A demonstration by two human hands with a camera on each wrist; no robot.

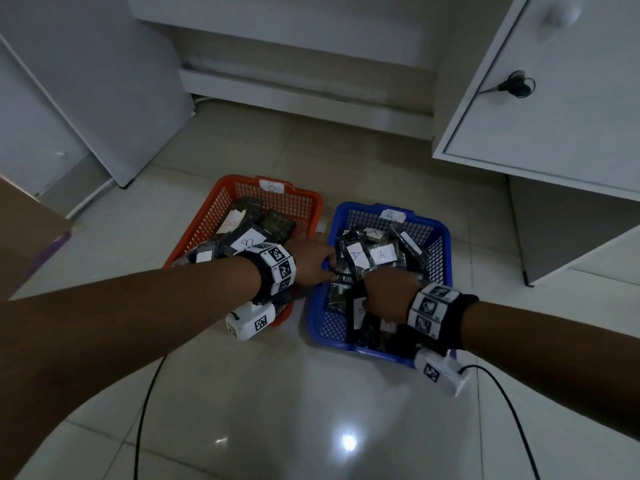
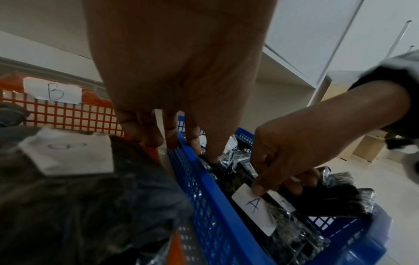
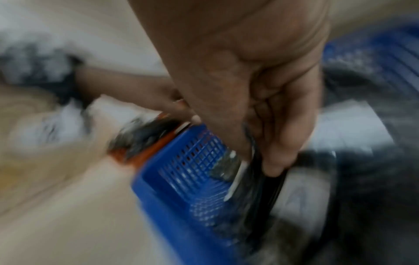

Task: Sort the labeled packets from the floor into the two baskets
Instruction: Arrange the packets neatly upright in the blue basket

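Left hand [image 1: 310, 259] curls its fingers [image 2: 192, 141] over the blue basket's [image 1: 320, 332] left rim, gripping it. Right hand [image 1: 389, 294] reaches inside, fingertips pinching a dark packet labeled A [image 2: 256, 209] among the packets. Orange basket [image 1: 204, 220], tagged B, sits just left.

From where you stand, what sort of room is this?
Probably a home or small office room, seen at floor level: glossy pale floor tiles, a white cabinet door with a key in its lock, and two plastic mesh sorting baskets, orange and blue.
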